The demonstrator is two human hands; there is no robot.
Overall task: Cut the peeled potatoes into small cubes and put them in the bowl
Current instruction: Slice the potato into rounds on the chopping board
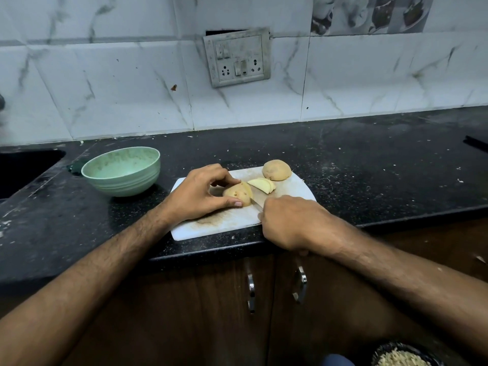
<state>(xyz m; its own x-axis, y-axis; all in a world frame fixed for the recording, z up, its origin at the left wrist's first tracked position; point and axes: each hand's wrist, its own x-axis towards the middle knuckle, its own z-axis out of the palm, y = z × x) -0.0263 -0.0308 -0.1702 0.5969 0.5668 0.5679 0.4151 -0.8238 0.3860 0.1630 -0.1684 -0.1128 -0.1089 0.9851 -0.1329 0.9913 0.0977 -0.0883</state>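
Potato half (pixel 237 194) lies near the middle of a white cutting board (pixel 219 223) on the black counter (pixel 343 165), with two cut slices (pixel 261 184) just beside it to the right and a second, uncut potato (pixel 276 169) at the board's far edge. A green bowl (pixel 122 170) stands on the counter to the left of the board, apart from it, and nothing lies between the two; beyond the bowl, a dark sink recess (pixel 23 170) cuts into the counter's left end. The board's near edge sits close to the counter's front lip, above brown cabinet doors with metal handles (pixel 250 286). A switch plate (pixel 237 58) hangs on the tiled wall behind. The left hand (pixel 200 192) arches over the potato half, thumb and curled fingers pinching it from both sides. The right hand (pixel 287 220) is closed in a fist round the handle of a knife (pixel 257 200), whose blade rests against the half's cut face.
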